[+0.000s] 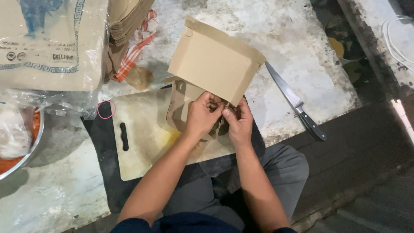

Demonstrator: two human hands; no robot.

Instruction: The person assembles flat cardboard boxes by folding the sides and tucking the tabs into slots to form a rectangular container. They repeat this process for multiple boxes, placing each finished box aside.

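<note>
A brown cardboard box (213,60), partly folded with its lid flap standing up, is held above a pale cutting board (144,138). My left hand (200,115) grips the box's near side, fingers curled over a flap. My right hand (238,121) pinches the same near flap from the right, thumb against the cardboard. The two hands touch each other at the box's front edge. The inside of the box is hidden behind the hands.
A black-handled knife (295,101) lies on the stained counter to the right. A stack of flat cardboard (125,19) and a checked cloth (136,47) sit at the back left, beside a plastic-wrapped package (47,43). A metal bowl (30,146) sits at left; a pink rubber band (106,109) lies beside the board.
</note>
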